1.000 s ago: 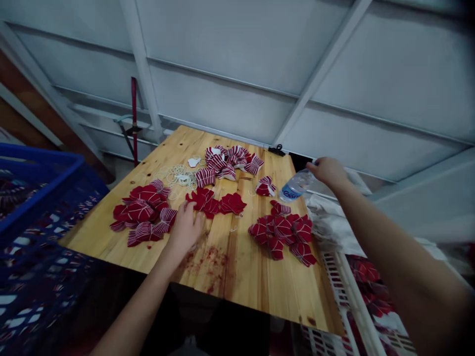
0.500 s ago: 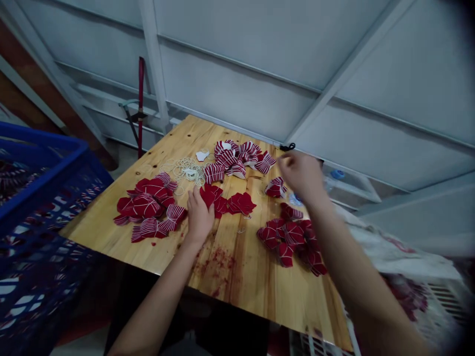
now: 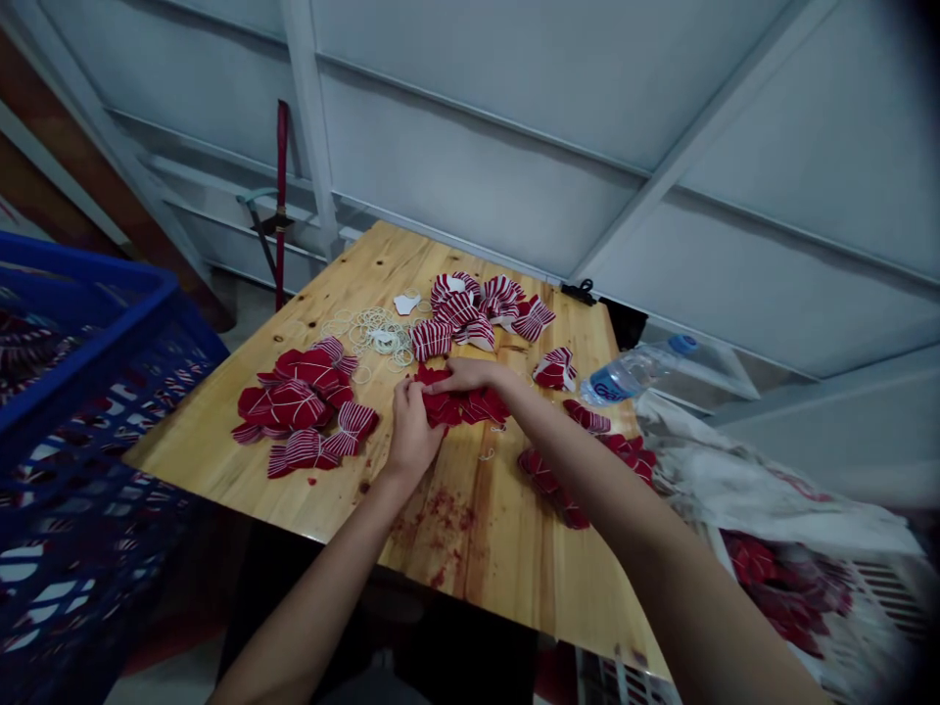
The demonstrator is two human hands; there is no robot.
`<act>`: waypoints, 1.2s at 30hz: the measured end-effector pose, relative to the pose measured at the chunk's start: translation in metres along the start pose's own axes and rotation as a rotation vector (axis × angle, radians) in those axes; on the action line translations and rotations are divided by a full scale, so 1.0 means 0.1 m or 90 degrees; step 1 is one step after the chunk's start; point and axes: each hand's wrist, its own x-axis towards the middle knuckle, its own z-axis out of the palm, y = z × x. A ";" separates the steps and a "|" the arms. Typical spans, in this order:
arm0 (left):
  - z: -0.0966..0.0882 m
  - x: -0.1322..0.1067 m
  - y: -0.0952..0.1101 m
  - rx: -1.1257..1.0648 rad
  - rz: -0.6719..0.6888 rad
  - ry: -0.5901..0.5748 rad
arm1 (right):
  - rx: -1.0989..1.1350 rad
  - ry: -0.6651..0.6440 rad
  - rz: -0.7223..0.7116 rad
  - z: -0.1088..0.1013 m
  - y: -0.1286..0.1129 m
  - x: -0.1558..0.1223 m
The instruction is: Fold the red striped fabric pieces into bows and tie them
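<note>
My left hand (image 3: 412, 431) grips the near edge of a small pile of red fabric pieces (image 3: 459, 405) in the middle of the wooden table (image 3: 499, 558). My right hand (image 3: 466, 376) lies across that pile, and I cannot tell whether it grips. Further red-and-white striped pieces (image 3: 470, 313) lie at the far side. A larger red bunch (image 3: 298, 399) sits to the left. Another (image 3: 547, 475) lies partly hidden under my right forearm. A loose heap of white rubber bands (image 3: 374, 331) lies near the striped pieces.
A blue plastic crate (image 3: 88, 392) holding striped fabric stands to the left of the table. A plastic water bottle (image 3: 632, 372) lies at the right edge. Beyond it are a white cloth (image 3: 741, 480) and a white crate (image 3: 873, 607) holding red fabric.
My right hand has moved from the far right of the table to the central red pile, and now meets my left hand there. The view has turned slightly, bringing the water bottle into full sight.
</note>
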 end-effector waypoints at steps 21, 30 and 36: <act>0.01 -0.01 -0.03 0.097 -0.029 0.007 | 0.204 -0.169 0.063 -0.09 -0.12 0.07; -0.02 -0.04 -0.07 0.039 -0.036 0.021 | 0.205 -0.132 0.077 -0.11 -0.18 -0.01; -0.10 -0.11 -0.03 0.142 -0.038 0.020 | 0.193 -0.081 0.109 -0.08 -0.18 0.02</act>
